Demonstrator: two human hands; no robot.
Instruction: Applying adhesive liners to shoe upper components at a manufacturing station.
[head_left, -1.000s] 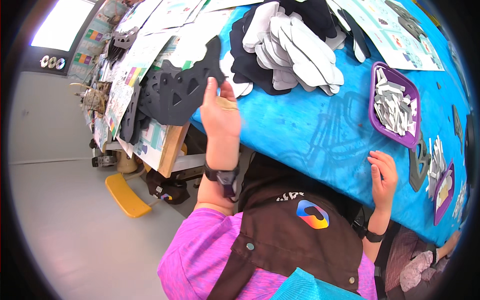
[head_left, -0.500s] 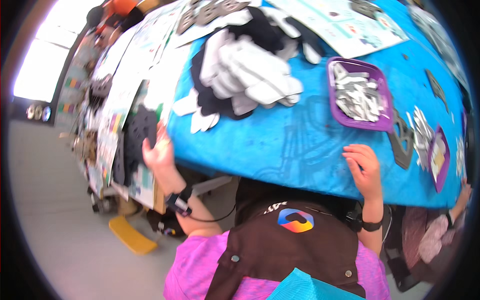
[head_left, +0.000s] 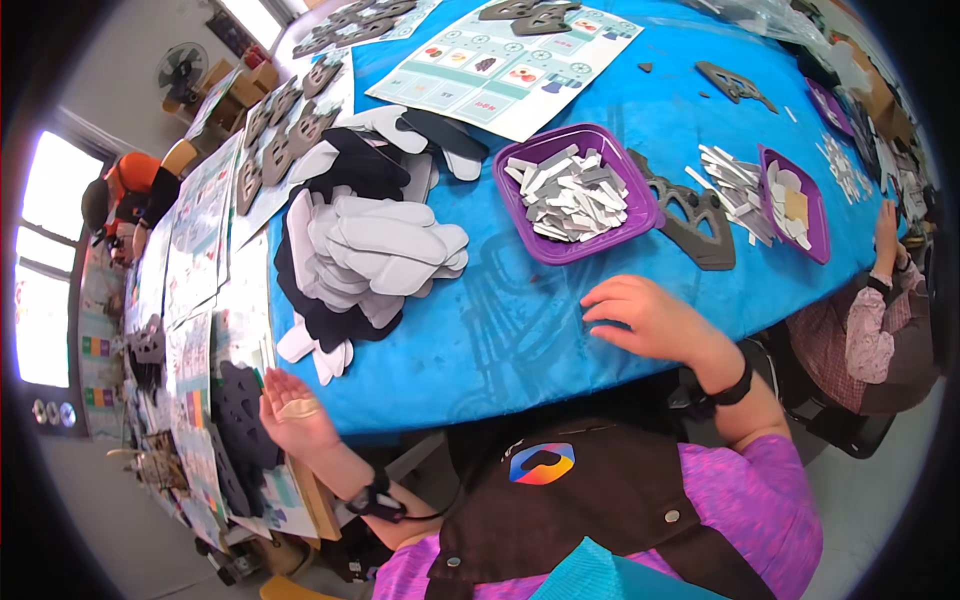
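Observation:
My left hand (head_left: 298,418) is palm up at the left edge of the blue-covered table (head_left: 450,370), fingers stretched out. A pale cream patch shows on its palm; I cannot make out whether that is a thin piece or light. Just beyond this hand lies a heap of white and black flat, rounded pieces (head_left: 370,240). My right hand (head_left: 645,315) hovers above the table's near side, its fingers loosely spread with nothing in them. Farther on, a purple tray (head_left: 520,225) holds many small white and grey strips (head_left: 575,195).
Grey cut-out foam pieces (head_left: 700,235) lie beside the tray. More loose strips (head_left: 735,190) and a second purple tray (head_left: 820,225) are to the right. Printed sheets (head_left: 505,70) cover the far side. Dark foam panels (head_left: 245,415) lie left. Another person's hand (head_left: 886,235) rests at the right edge.
The view has swung, shifting the table's contents leftward in the picture. My right hand has moved farther in over the table, and my left hand remains palm up beside the left edge.

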